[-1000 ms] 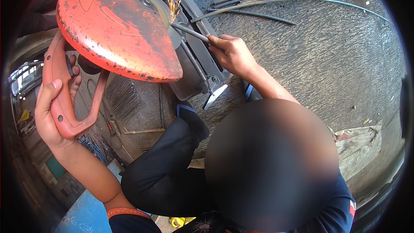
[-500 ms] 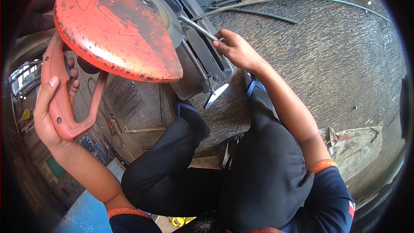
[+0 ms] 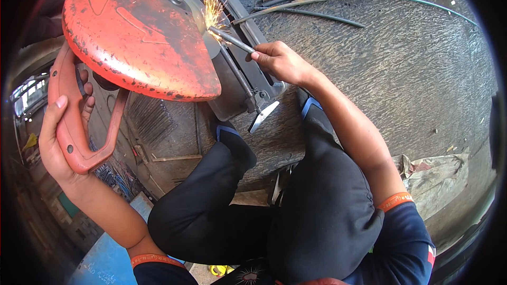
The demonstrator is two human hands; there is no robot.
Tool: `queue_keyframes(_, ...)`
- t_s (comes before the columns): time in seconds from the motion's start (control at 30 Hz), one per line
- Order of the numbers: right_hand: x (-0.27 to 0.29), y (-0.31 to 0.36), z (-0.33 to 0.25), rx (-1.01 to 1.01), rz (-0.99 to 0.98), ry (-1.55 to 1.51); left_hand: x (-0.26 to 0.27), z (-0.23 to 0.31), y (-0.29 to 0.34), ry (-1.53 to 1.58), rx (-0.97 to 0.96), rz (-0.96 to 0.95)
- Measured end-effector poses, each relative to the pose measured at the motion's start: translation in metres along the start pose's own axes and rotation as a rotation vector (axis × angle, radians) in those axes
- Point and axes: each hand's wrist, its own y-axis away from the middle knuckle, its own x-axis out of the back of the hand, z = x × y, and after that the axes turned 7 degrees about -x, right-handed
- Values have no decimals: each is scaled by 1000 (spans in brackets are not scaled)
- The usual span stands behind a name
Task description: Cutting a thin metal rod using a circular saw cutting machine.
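Observation:
My left hand (image 3: 59, 142) is wrapped round the orange handle (image 3: 71, 121) of a chop saw, its fingers reaching inside the grip at the trigger. A scuffed orange guard (image 3: 137, 37) covers much of the saw's grey disc (image 3: 198, 13). My right hand (image 3: 277, 62) pinches a short grey metal rod (image 3: 232, 40) by its near end. The rod's far end touches the disc's edge, where a spray of sparks (image 3: 213, 13) flies up. Beneath lies the saw's dark base (image 3: 232, 87) with a threaded vise screw (image 3: 238, 76) and its pale crank handle (image 3: 264, 116).
Several rods (image 3: 306, 0) and a long thin bent one (image 3: 406, 0) lie on the worn floor beyond my right hand. My feet in blue-strapped sandals (image 3: 311, 106) are close to the saw base. A crumpled cloth sheet (image 3: 435, 179) lies at right, a bundle of rods (image 3: 150, 116) at left.
The rod and my right hand have shifted slightly left, bringing the rod's tip against the disc. Sparks have appeared there. The saw head and my left hand have moved a little left.

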Motion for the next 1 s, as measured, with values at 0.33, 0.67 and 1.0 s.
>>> queue_keyframes(0.33, -8, -7, 9, 173, 154, 165, 0, 0, 0, 28, 4, 6)
queue_keyframes(0.67, -15, -1, 2, 240, 288, 257, -1, 0, 0, 14, -12, 15)
queue_keyframes(1.0, -9, 0, -3, 217, 438, 378, 12, 0, -6, -18, 39, -120)
